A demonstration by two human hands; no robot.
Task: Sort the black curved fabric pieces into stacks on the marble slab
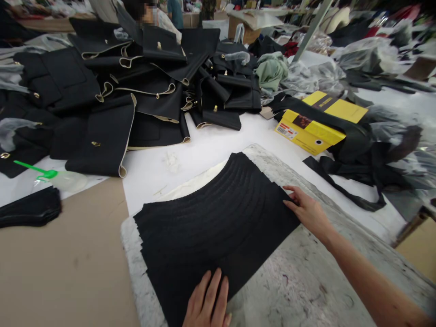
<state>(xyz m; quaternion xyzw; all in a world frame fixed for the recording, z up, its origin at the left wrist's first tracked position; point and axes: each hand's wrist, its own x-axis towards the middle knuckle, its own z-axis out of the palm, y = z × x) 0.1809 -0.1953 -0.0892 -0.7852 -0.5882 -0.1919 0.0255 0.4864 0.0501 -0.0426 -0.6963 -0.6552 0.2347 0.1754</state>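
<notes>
A fanned stack of black curved pieces (218, 222) lies on a stained white slab (306, 281) in front of me. My left hand (207, 302) rests flat on the stack's near edge, fingers stretched out. My right hand (306, 210) touches the stack's right edge with its fingers extended and apart. Neither hand holds anything.
A big heap of black bag parts with cream edges (129, 91) fills the back left. A yellow box (316, 122) sits right of centre among black straps (344, 181). A green-nozzled bottle (57, 177) lies at the left, near another black stack (30, 209). Brown card (61, 263) covers the near left.
</notes>
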